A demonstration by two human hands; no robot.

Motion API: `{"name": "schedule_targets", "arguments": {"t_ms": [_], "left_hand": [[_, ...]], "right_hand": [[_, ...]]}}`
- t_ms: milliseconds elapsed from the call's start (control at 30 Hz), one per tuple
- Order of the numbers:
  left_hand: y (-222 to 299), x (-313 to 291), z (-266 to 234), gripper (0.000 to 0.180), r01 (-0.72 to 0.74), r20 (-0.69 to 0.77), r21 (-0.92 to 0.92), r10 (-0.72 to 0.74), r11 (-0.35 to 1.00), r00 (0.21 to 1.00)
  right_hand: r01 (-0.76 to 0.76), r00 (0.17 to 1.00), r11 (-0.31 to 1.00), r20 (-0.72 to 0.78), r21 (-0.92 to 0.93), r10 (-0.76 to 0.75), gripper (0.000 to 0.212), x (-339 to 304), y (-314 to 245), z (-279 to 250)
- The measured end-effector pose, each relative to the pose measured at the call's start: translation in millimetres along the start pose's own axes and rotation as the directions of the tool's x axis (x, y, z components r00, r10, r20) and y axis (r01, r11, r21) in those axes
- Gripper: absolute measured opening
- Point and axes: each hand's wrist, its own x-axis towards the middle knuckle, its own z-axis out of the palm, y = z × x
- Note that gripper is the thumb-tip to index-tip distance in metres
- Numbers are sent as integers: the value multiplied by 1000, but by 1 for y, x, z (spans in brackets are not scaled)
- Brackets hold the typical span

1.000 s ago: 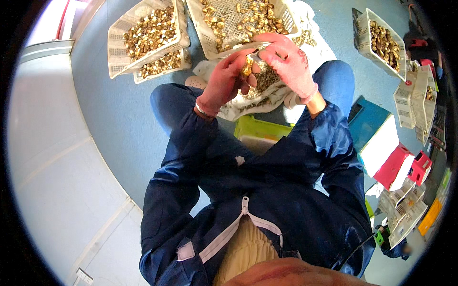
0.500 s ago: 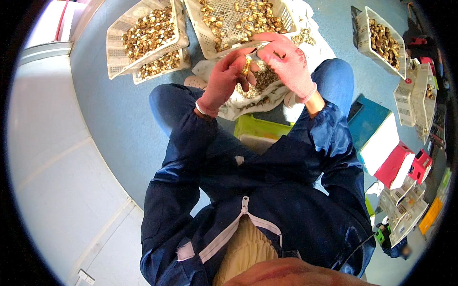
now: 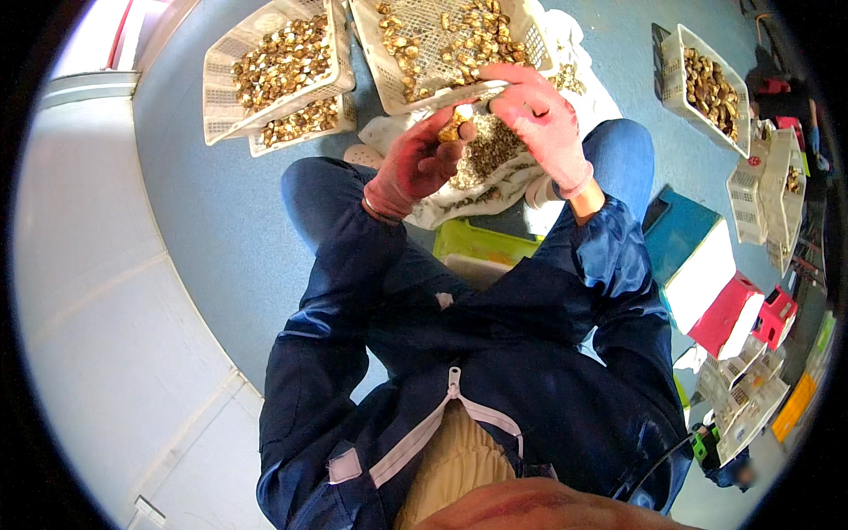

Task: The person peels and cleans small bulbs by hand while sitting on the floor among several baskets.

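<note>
My left hand [image 3: 408,172], in a reddish-pink glove, pinches a small brown and white mushroom [image 3: 456,124] between thumb and fingers. My right hand [image 3: 546,128], gloved in the same colour, is just right of it with its fingers curled. Something thin and pale shows at those fingertips; I cannot make out what it is. Below both hands lies a heap of small brown and pale trimmings [image 3: 488,152] on a white cloth [image 3: 428,210]. Just beyond them is a white mesh crate [image 3: 369,66] with mushrooms scattered in it.
Two stacked crates [image 3: 216,102] of mushrooms stand at the far left. Another mushroom crate [image 3: 673,75] is at the far right. A yellow-green plastic piece [image 3: 459,238] is between my legs. Blue [image 3: 685,221] and red boxes [image 3: 729,309] and more crates line the right.
The view has shifted slightly. My left hand has turned, showing the mushroom's white part more, and sits a little lower. My right hand stays close beside it.
</note>
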Motion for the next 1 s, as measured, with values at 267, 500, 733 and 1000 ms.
{"name": "schedule_targets", "arguments": {"t_ms": [267, 500, 733, 1000], "left_hand": [[1, -2, -1, 36, 49, 269, -184, 2, 982, 963], [0, 0, 7, 50, -221, 258, 229, 159, 948, 953], [0, 1, 11, 43, -255, 274, 238, 187, 937, 943], [4, 0, 13, 39, -472, 343, 584, 326, 660, 881]], "right_hand": [[1, 999, 1000, -53, -7, -2, 8, -2, -2, 0], [-199, 955, 961, -184, 192, 235, 11, -8, 2, -7], [-222, 947, 961, -197, 167, 253, 11, -11, 6, -9], [-242, 949, 958, -168, 157, 267, 11, -9, -1, -3]]}}
